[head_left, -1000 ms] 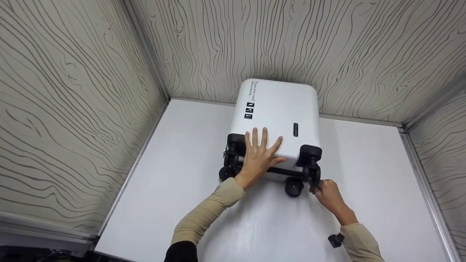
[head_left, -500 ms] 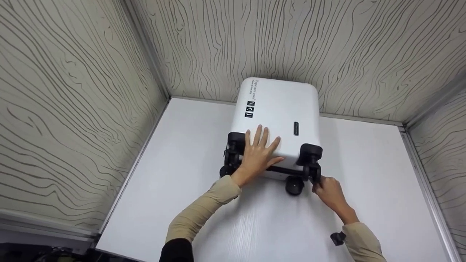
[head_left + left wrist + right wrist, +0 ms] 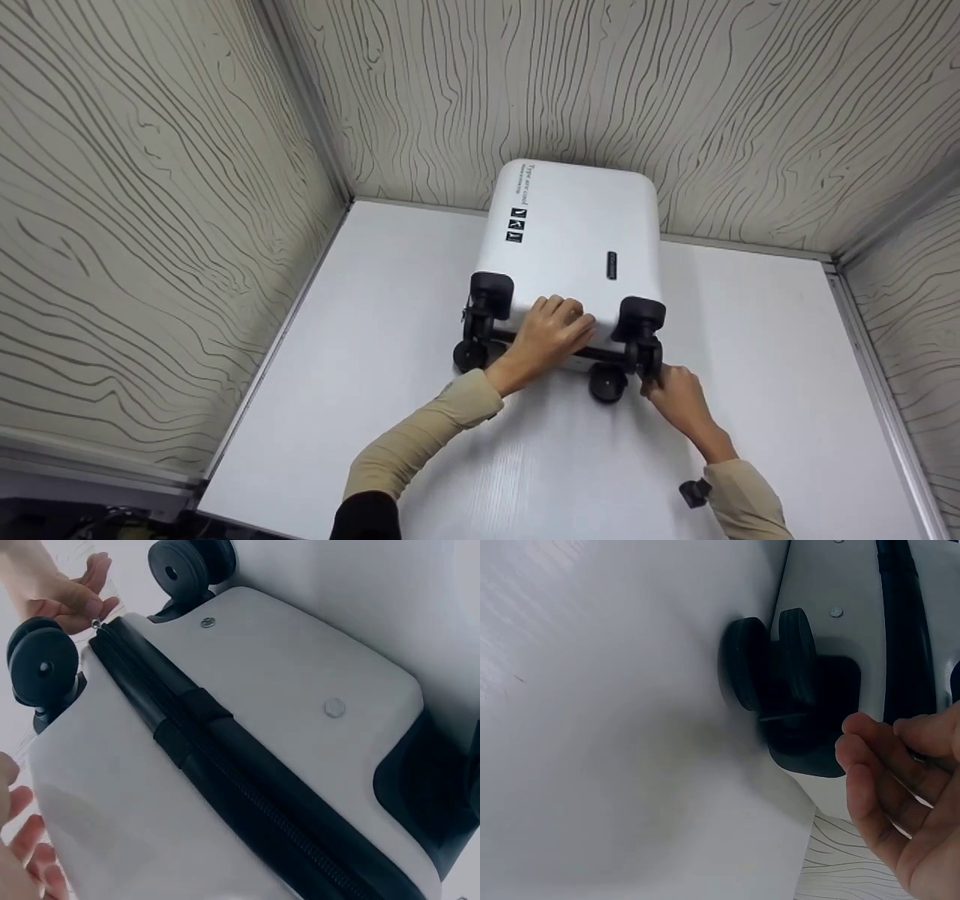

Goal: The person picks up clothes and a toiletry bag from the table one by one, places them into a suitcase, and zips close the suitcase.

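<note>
A white hard-shell suitcase [image 3: 574, 221] lies on its side, its wheeled end toward me. My left hand [image 3: 547, 337] is at the top edge of that end, fingers bent and knuckles raised, near the black corner guard [image 3: 491, 289]. Low on the right, behind a wheel [image 3: 643, 356], my right hand [image 3: 679, 397] works at the suitcase's side. The left wrist view shows a black zipper [image 3: 277, 829] running along the wheeled end. At its far end, the right thumb and fingers pinch a small metal zipper pull [image 3: 96, 624].
The suitcase rests on a white tabletop [image 3: 360, 360], close to the wood-grain back panel [image 3: 420, 97]. A matching side panel [image 3: 150, 225] stands at the left. Black double wheels [image 3: 795, 652] jut out from the corners.
The left hand, earlier spread flat on the suitcase's upper face, has drawn back to the edge and bent its fingers. The right hand stays almost in place.
</note>
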